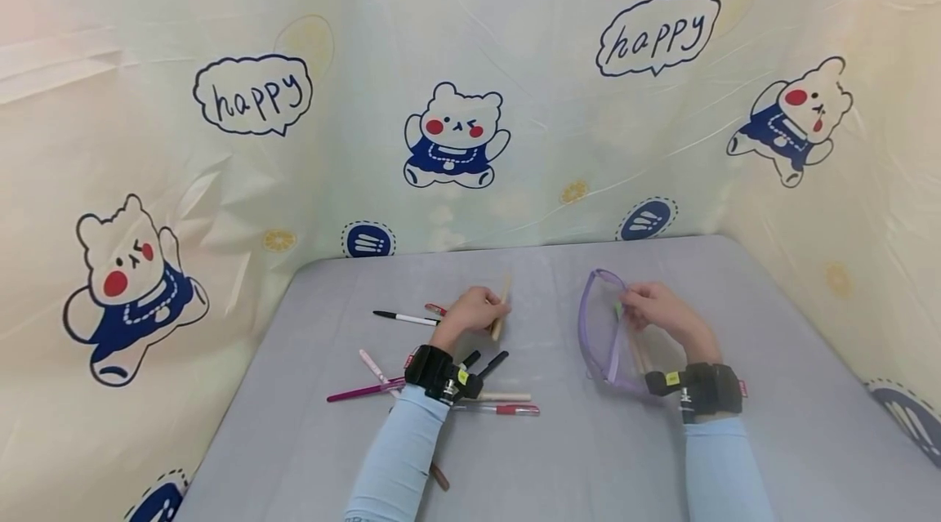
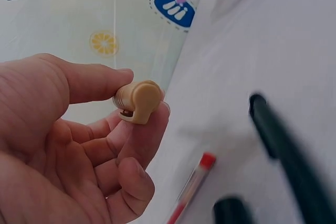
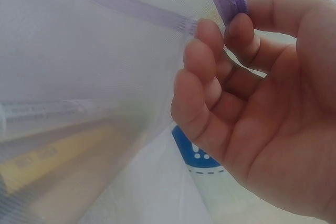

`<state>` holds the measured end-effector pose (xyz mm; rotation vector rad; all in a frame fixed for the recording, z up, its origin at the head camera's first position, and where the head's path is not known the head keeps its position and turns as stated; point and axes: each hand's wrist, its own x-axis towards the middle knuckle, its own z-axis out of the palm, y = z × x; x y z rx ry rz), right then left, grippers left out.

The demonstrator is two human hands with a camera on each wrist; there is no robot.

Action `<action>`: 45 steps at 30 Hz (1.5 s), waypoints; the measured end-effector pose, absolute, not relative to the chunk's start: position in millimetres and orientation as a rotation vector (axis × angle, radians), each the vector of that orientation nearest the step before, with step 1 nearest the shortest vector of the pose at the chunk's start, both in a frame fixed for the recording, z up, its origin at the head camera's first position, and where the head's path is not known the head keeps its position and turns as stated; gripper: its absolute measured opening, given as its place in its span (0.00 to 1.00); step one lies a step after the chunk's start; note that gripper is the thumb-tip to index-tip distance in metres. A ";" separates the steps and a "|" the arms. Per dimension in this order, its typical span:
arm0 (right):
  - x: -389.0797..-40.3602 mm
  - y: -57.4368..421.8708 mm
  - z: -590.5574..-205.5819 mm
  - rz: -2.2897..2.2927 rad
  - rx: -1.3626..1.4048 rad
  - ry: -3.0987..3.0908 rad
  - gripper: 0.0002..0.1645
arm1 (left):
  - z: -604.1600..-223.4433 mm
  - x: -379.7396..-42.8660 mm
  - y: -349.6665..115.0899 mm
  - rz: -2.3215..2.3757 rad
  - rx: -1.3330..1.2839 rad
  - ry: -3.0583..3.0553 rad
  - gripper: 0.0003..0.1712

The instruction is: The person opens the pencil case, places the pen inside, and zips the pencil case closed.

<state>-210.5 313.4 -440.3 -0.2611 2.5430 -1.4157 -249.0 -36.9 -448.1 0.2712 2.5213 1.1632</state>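
Note:
My left hand [image 1: 474,311] pinches a beige pen [image 1: 498,326] between thumb and fingers above the table. Its rounded clip end [image 2: 146,98] faces the left wrist camera. On the right, my right hand [image 1: 665,318] grips the zipped edge of a purple-trimmed mesh pouch [image 1: 583,322]. The pouch's mouth gapes toward the left hand. Through the mesh, the right wrist view shows a yellow pen-like item [image 3: 58,156] and other long items inside, blurred by the fabric.
Around the left forearm lie several loose pens: a white pen with a black tip [image 1: 404,317], a magenta pen [image 1: 360,394], a red-capped pen [image 1: 518,410], a black-ended pen [image 1: 494,363] and a brown one [image 1: 439,476]. A printed curtain [image 1: 544,122] rises behind the grey table [image 1: 588,465].

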 end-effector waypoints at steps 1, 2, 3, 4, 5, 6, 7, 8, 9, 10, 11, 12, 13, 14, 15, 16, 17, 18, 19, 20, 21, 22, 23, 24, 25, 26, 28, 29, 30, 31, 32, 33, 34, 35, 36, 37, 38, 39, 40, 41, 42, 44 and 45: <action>-210.5 313.2 -440.0 -1.414 -0.263 2.543 0.18 | -448.7 -248.5 -34.1 1.172 0.268 2.513 0.16; -210.6 313.2 -439.8 -1.411 -0.271 2.545 0.18 | -448.8 -247.4 -31.3 1.182 0.263 2.505 0.17; -210.7 313.1 -439.7 -1.412 -0.270 2.546 0.19 | -449.3 -246.8 -28.5 1.198 0.256 2.493 0.17; -210.8 313.1 -439.8 -1.411 -0.267 2.546 0.19 | -449.7 -246.0 -25.7 1.214 0.246 2.480 0.17; -210.9 313.0 -439.9 -1.410 -0.263 2.549 0.19 | -450.5 -245.1 -22.8 1.243 0.235 2.461 0.17; -211.0 313.0 -440.0 -1.409 -0.263 2.550 0.19 | -450.7 -243.8 -19.9 1.271 0.223 2.442 0.17; -210.9 312.9 -440.0 -1.407 -0.262 2.551 0.19 | -451.3 -242.9 -17.0 1.291 0.213 2.425 0.17; -210.8 312.7 -440.0 -1.411 -0.256 2.551 0.19 | -451.4 -241.7 -14.2 1.312 0.200 2.406 0.16; -210.5 312.5 -439.9 -1.412 -0.251 2.551 0.19 | -451.9 -241.0 -11.1 1.317 0.191 2.400 0.16; -210.2 312.1 -439.7 -1.412 -0.250 2.550 0.19 | -452.6 -240.1 -8.2 1.329 0.185 2.387 0.15; -209.9 311.9 -439.5 -1.411 -0.253 2.550 0.19 | -452.9 -239.4 -5.3 1.339 0.180 2.373 0.15; -209.8 311.6 -439.4 -1.413 -0.256 2.547 0.19 | -453.6 -238.9 -2.6 1.340 0.184 2.370 0.15; -209.6 311.5 -439.3 -1.411 -0.259 2.547 0.19 | -454.8 -238.5 0.1 1.349 0.186 2.358 0.15; -209.6 311.3 -439.3 -1.414 -0.257 2.544 0.19 | -456.5 -238.4 3.0 1.359 0.187 2.350 0.15; -209.5 311.3 -439.3 -1.417 -0.259 2.543 0.18 | -458.6 -238.7 5.9 1.364 0.192 2.348 0.15; -209.2 311.4 -439.7 -1.421 -0.257 2.541 0.19 | -461.4 -238.8 8.7 1.382 0.190 2.333 0.16; -208.8 311.7 -440.1 -1.425 -0.254 2.539 0.19 | -463.7 -238.9 11.4 1.390 0.189 2.323 0.16; -208.8 311.9 -440.6 -1.424 -0.252 2.539 0.19 | -466.7 -238.9 14.0 1.402 0.189 2.317 0.17; -208.7 312.0 -440.8 -1.432 -0.250 2.533 0.19 | -468.7 -238.6 16.3 1.410 0.187 2.311 0.17; -208.8 311.9 -440.9 -1.441 -0.250 2.527 0.19 | -470.3 -238.2 18.5 1.409 0.188 2.314 0.17; -209.0 311.9 -441.0 -1.449 -0.250 2.520 0.19 | -471.0 -237.6 20.7 1.419 0.185 2.299 0.17; -209.2 311.7 -440.6 -1.453 -0.251 2.517 0.19 | -471.5 -237.1 23.0 1.432 0.183 2.277 0.17; -209.4 311.5 -440.4 -1.458 -0.251 2.511 0.19 | -471.4 -236.7 25.3 1.447 0.185 2.252 0.17; -209.8 311.2 -440.3 -1.464 -0.251 2.507 0.19 | -471.1 -236.4 28.1 1.462 0.189 2.231 0.16; -209.7 310.9 -439.7 -1.471 -0.249 2.502 0.19 | -470.5 -236.5 30.9 1.475 0.197 2.206 0.16; -209.5 310.6 -439.2 -1.467 -0.247 2.508 0.19 | -470.4 -237.1 34.0 1.489 0.201 2.184 0.15; -208.8 309.7 -438.4 -1.454 -0.244 2.522 0.19 | -471.1 -238.6 40.0 1.519 0.204 2.147 0.14; -208.4 309.2 -438.3 -1.445 -0.243 2.527 0.19 | -471.9 -239.1 42.9 1.517 0.208 2.153 0.14; -208.3 308.6 -438.5 -1.441 -0.241 2.528 0.19 | -472.9 -239.4 45.4 1.513 0.209 2.159 0.14; -208.4 308.7 -437.5 -1.428 -0.247 2.535 0.19 | -473.6 -240.0 48.7 1.509 0.208 2.165 0.13; -208.6 308.9 -436.9 -1.424 -0.245 2.538 0.19 | -473.8 -240.1 51.7 1.501 0.201 2.176 0.13; -209.0 309.1 -436.5 -1.420 -0.244 2.537 0.18 | -474.0 -240.1 54.8 1.494 0.194 2.181 0.13; -209.1 308.8 -437.0 -1.418 -0.237 2.536 0.18 | -474.7 -239.3 57.4 1.486 0.191 2.186 0.12; -209.2 308.5 -437.6 -1.415 -0.238 2.532 0.17 | -475.1 -238.2 60.0 1.477 0.190 2.190 0.12; -209.5 308.4 -438.4 -1.416 -0.234 2.530 0.17 | -474.8 -237.4 62.4 1.478 0.191 2.185 0.11; -209.5 308.4 -438.8 -1.414 -0.234 2.533 0.17 | -474.5 -236.6 65.1 1.476 0.192 2.186 0.11; -209.8 308.3 -439.4 -1.417 -0.227 2.533 0.17 | -473.9 -235.7 67.9 1.475 0.198 2.188 0.11; -210.2 308.4 -439.9 -1.414 -0.228 2.536 0.17 | -473.3 -235.0 70.8 1.477 0.212 2.188 0.11; -210.6 308.4 -440.4 -1.416 -0.230 2.538 0.18 | -472.7 -234.6 73.6 1.477 0.226 2.191 0.11; -210.9 308.4 -440.6 -1.417 -0.231 2.539 0.18 | -471.8 -234.0 76.0 1.473 0.231 2.199 0.11; -211.1 308.4 -440.7 -1.419 -0.230 2.541 0.18 | -471.3 -233.7 78.4 1.472 0.240 2.202 0.11; -211.1 308.2 -440.7 -1.418 -0.230 2.543 0.18 | -471.0 -232.2 83.2 1.456 0.249 2.222 0.11; -211.0 308.2 -440.6 -1.414 -0.230 2.545 0.17 | -470.8 -231.6 85.2 1.444 0.253 2.231 0.11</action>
